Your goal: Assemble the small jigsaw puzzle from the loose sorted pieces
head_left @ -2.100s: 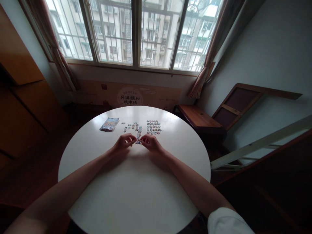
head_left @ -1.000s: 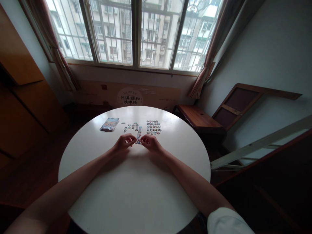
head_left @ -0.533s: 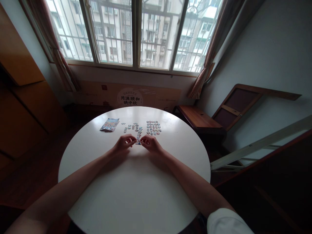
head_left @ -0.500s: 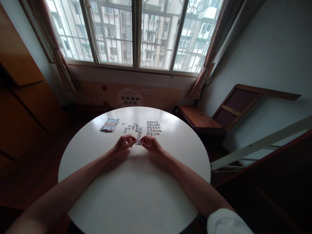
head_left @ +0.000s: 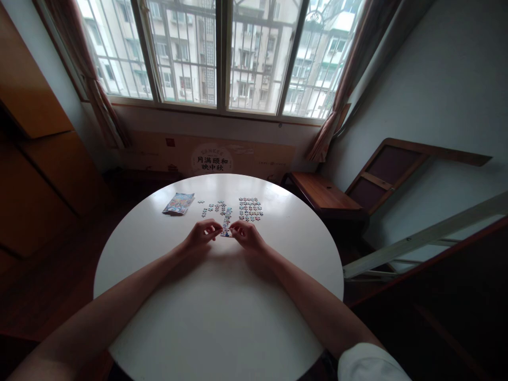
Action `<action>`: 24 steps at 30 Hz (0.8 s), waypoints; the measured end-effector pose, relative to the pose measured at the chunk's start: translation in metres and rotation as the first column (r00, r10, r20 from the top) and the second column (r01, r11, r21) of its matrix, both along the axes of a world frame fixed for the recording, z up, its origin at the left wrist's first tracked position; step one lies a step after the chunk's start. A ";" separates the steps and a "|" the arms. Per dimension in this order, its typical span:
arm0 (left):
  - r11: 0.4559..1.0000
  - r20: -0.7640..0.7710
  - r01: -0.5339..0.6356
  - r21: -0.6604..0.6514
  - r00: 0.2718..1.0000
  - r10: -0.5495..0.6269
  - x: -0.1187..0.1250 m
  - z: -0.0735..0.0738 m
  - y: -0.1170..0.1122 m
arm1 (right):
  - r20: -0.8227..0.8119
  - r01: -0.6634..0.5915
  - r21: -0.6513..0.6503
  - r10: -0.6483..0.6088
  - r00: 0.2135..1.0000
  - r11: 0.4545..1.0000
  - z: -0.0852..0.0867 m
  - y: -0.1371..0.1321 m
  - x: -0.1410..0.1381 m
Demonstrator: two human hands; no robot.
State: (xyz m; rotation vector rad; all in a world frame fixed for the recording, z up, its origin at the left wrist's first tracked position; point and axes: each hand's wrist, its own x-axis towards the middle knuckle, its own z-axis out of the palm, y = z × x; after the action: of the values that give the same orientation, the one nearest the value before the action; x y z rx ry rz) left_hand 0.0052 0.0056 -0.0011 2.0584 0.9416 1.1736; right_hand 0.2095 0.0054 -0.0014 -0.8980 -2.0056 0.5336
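Observation:
Between my hands on the round white table lies a narrow, partly joined jigsaw puzzle [head_left: 226, 226], its near end flanked by my fingertips. My left hand [head_left: 204, 231] is curled in a pinch at the puzzle's left edge. Mirroring it, my right hand [head_left: 246, 234] pinches at the right edge, thumb and forefinger together. What exactly sits between the fingertips is too small to see clearly. Loose jigsaw pieces [head_left: 216, 206] are scattered just beyond my left hand. Beyond my right hand, more pieces [head_left: 250, 209] lie in neat rows.
A colourful picture packet [head_left: 178, 203] lies at the back left of the white table [head_left: 222, 307]. Behind the table are a barred window and a printed cardboard panel [head_left: 254, 153]. A wooden bench [head_left: 323, 191] stands at the back right, a pale ladder-like frame [head_left: 397, 254] at the right.
My right hand has shifted very slightly to the right, its fingertips a touch farther from the left hand's. The left hand and the pieces stay about where they were.

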 end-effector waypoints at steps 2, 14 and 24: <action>1.000 -0.005 0.010 0.011 1.000 -0.010 0.000 0.001 -0.001 | -0.029 0.017 0.003 -0.017 0.999 1.000 0.000 0.001 0.000; 0.995 0.013 0.099 0.015 0.995 -0.099 -0.004 -0.004 0.001 | -0.141 -0.114 -0.172 0.091 0.986 0.978 -0.005 0.004 -0.003; 1.000 -0.001 0.003 -0.016 1.000 -0.003 0.000 0.004 -0.003 | -0.236 -0.024 -0.230 -0.032 0.971 0.973 -0.001 0.014 0.005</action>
State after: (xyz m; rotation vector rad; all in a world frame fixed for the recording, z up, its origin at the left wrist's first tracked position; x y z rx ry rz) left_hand 0.0053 0.0027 0.0027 2.0471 0.9452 1.1607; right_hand 0.2144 0.0189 -0.0029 -0.9289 -1.7468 0.8457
